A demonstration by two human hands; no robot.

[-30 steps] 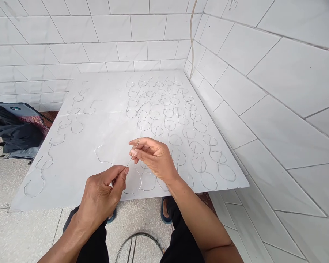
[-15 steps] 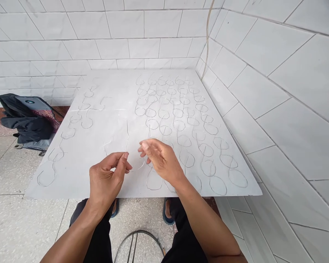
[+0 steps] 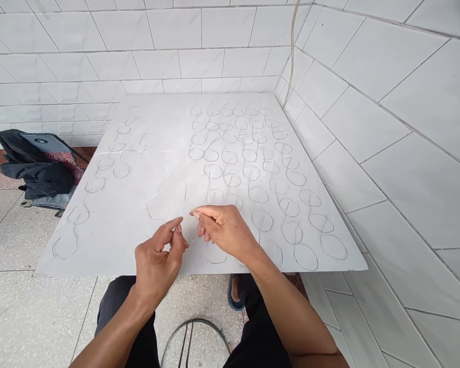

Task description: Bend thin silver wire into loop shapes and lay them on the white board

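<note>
A thin bent wire rises from the fingertips of my left hand, which pinches it between thumb and forefinger above the front part of the white board. Close by on the right, my right hand has its thumb and forefinger pressed together on the wire. Part of a curved stretch runs low between the two hands, and my fingers hide where it ends. Just beyond my left hand, another bent wire piece shows on the board.
Rows of looped wire pieces cover the board's right side; several more wire pieces lie along its left. Tiled walls stand behind and to the right. A dark bag with clothing is at the left. Below me is a round metal-framed stool.
My right hand's fingers have closed into a pinch near the wire. My left hand has shifted slightly right and down, and the upright wire end moved with it.
</note>
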